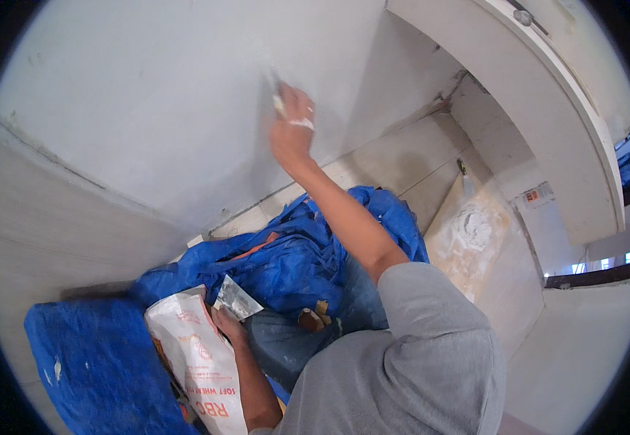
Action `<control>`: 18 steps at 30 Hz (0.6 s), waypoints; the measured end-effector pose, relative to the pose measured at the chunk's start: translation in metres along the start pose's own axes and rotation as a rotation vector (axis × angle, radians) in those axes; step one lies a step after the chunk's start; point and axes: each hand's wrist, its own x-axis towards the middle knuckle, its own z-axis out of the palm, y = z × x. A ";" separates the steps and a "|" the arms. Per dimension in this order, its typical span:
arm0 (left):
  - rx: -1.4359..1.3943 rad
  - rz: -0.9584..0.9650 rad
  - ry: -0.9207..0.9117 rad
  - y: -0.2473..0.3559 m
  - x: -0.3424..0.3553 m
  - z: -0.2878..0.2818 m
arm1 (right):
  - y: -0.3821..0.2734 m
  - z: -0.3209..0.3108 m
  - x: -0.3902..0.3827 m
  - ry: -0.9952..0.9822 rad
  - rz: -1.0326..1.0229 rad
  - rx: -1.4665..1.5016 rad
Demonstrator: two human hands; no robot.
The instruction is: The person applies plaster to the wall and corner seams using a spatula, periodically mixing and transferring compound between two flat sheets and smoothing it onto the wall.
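Note:
My right hand (pixel 292 127) is closed on a putty knife (pixel 279 106) at the white wall (pixel 148 87); its blade is blurred, and there is a white smear on my fingers. Low at the left, my left hand (pixel 229 322) is closed on a metal plate (pixel 236 296) with pale smears on it, beside a white printed sack (pixel 188 355). A crumpled blue tarp (pixel 286 239) lies beneath my right arm, along the foot of the wall.
A stained board (pixel 453 254) with white powdery paste (pixel 474 226) and a tool lies on the tiled floor (pixel 416 156) at the right. A folded blue tarp (pixel 90 362) sits at lower left. A white ledge (pixel 547 123) juts out at upper right.

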 end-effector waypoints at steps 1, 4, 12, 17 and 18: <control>-0.078 -0.050 -0.038 0.006 0.000 0.001 | 0.030 0.010 -0.021 0.067 0.223 0.103; -0.071 -0.054 -0.045 -0.016 0.007 -0.004 | 0.114 0.044 -0.064 0.149 1.074 0.389; -0.322 -0.184 -0.157 -0.010 0.007 0.014 | 0.192 0.104 -0.039 0.353 1.402 0.553; -0.256 -0.156 0.056 -0.023 0.000 -0.003 | 0.059 0.089 0.030 0.346 1.176 0.328; -0.098 -0.084 0.062 -0.018 0.001 0.005 | 0.049 0.085 0.050 0.446 1.022 0.345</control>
